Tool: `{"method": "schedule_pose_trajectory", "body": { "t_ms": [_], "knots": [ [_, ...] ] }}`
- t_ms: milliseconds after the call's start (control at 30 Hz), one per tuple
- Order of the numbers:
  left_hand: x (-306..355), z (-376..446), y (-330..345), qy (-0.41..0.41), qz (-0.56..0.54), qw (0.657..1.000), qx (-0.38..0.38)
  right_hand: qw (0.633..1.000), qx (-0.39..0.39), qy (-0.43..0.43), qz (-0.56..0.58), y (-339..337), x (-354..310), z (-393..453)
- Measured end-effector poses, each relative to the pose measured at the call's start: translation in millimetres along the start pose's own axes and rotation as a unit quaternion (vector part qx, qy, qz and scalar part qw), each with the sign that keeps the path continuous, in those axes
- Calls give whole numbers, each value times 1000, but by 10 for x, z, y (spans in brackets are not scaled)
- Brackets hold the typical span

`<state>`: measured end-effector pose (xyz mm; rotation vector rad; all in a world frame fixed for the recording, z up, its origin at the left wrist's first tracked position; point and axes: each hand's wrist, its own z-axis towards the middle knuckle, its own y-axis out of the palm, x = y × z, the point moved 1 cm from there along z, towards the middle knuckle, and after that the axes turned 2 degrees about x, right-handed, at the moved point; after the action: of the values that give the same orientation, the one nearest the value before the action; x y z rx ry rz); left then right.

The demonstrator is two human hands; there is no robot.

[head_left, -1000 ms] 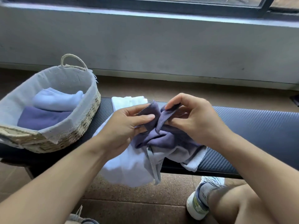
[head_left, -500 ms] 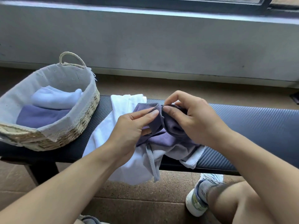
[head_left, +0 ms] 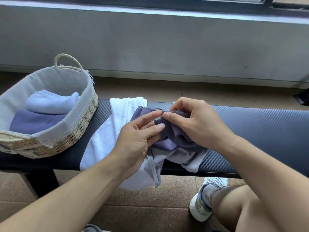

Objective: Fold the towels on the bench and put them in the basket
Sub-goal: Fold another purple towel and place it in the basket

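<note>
Grey concrete wall and a dark window frame stand behind a black padded desk (head_left: 250,124) that runs across the view over a brown tiled floor. At the desk's left end sits a lined wicker basket (head_left: 80,131) with two folded towels already inside, a pale blue one lying on a purple one. Near the desk's middle lies a white towel (head_left: 120,118), draped over the front edge, and on it a crumpled purple towel (head_left: 175,144) whose grey underside hangs off the same edge.

Both hands meet over the purple towel's upper hem. The left hand (head_left: 138,138) has its fingers (head_left: 150,117) fairly straight, thumb and forefinger closing on the hem. The right hand (head_left: 199,124) has curled fingers pinching the same hem just beside them.

My reading is that the step is finding the purple towel's corners before folding. Next, the hands likely need to slide apart along the hem, lift, and spread the cloth flat on the desk's free right side.
</note>
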<state>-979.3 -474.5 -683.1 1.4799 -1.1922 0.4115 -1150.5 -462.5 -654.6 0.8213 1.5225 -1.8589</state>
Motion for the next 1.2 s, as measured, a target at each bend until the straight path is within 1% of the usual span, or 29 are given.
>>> {"method": "schedule_pose_trajectory", "body": {
  "t_ms": [233,467,867,1000,1200],
  "knots": [
    [-10,3,23,19,8,1000,17,998,-44,2,37,-37,-18,-13],
    [-7,-18,49,17,6,999,26,987,-68,62,135,-22,-31,-22],
    [30,-82,76,23,8,1000,11,984,-77,64,145,-5,-65,-40],
    [27,-113,97,61,19,998,4,983,-74,58,159,0,-70,-42],
    [-17,-110,82,94,57,994,22,980,-78,47,176,-4,-92,-48]
  ]
}}
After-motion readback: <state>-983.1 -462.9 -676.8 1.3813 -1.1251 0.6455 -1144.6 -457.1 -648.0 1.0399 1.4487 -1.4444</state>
